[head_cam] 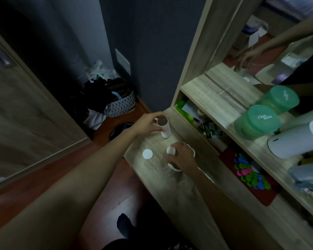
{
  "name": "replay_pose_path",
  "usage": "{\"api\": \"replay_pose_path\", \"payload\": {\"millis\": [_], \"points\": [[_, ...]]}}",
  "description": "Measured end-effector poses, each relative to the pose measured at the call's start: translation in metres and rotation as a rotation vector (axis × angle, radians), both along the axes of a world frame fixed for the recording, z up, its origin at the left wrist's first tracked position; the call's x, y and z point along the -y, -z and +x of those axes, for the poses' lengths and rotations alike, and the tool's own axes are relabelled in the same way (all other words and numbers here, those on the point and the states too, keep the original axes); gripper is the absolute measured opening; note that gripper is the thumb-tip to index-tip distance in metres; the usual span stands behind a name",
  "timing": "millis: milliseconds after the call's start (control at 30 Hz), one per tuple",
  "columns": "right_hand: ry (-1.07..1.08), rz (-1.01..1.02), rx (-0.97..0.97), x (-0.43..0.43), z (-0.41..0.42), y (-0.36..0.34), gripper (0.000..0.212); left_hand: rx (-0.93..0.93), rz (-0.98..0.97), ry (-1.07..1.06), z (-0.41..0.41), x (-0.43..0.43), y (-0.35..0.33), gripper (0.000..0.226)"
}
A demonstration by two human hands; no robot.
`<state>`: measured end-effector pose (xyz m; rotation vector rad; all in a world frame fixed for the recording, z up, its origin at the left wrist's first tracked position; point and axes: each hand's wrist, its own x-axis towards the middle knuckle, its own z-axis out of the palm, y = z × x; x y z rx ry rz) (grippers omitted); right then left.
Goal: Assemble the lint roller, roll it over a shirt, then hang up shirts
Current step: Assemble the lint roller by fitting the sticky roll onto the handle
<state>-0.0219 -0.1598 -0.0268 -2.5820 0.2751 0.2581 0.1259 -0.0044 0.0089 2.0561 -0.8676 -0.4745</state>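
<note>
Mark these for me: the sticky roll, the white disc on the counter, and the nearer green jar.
sticky roll (167, 131): head view, its white side wall.
white disc (147, 153): head view, centre of its flat top.
nearer green jar (264, 118): head view, its lid.

White lint roll (165, 132) stands upright, brown core showing, gripped by the left hand (148, 123); white round cap (147, 153) lies flat beside the right hand (182, 157), which grips a white roller piece (170, 150)

A green-lidded jar (260, 121) stands on the wooden shelf (202, 91), and a patterned basket (122, 106) sits on the floor (105, 131).
</note>
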Motion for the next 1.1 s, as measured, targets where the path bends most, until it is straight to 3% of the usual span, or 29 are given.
{"api": "replay_pose_path", "payload": {"millis": [200, 400, 533, 900, 1100], "points": [[0.329, 0.425, 0.081, 0.002, 0.0, -0.015, 0.037, -0.253, -0.298, -0.363, -0.028, -0.045, 0.003, 0.045], [0.322, 0.673, 0.175, -0.008, 0.018, -0.035, 0.033, -0.67, -0.573, -0.631, -0.063, -0.068, 0.001, 0.034], [0.321, 0.791, 0.196, -0.017, 0.02, -0.042, 0.034, -0.756, -0.605, -0.667, -0.073, -0.07, 0.001, 0.034], [0.246, 0.81, 0.216, -0.023, 0.014, -0.052, 0.034, -0.809, -0.63, -0.626, -0.076, -0.07, -0.007, 0.026], [0.217, 0.722, 0.217, -0.016, 0.011, -0.056, 0.032, -0.8, -0.614, -0.626, -0.076, -0.067, -0.009, 0.028]]}}
